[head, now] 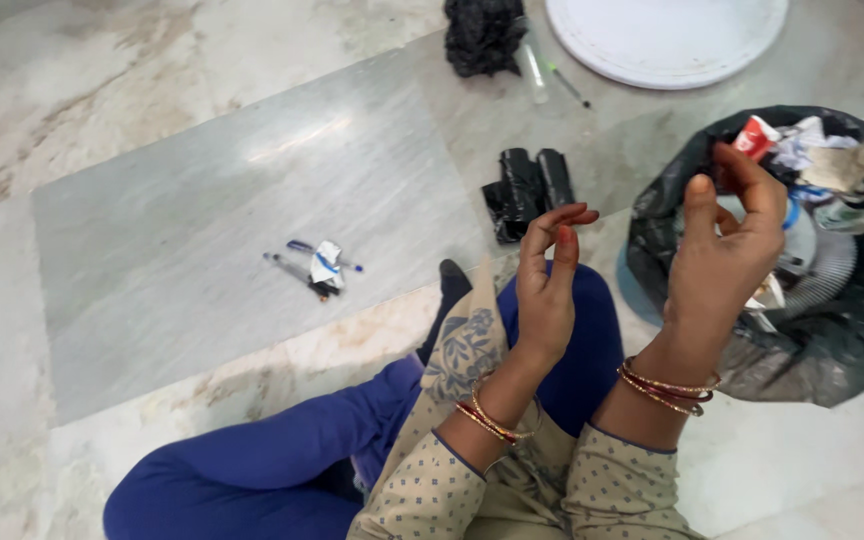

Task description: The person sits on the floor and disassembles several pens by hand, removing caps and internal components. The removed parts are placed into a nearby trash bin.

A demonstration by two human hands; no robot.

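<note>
Both hands are raised above the lap. The left hand [549, 275] is empty, fingers loosely curled; the right hand [727, 255], fingers half bent, holds nothing visible beside the black bag [832, 340] on the floor [202, 200], filled with crumpled litter [822, 160]. Pens [317, 265] lie beyond.

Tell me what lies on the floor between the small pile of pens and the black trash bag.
In the head view, a folded bundle of black plastic bags lies between the pens and the trash bag.
</note>
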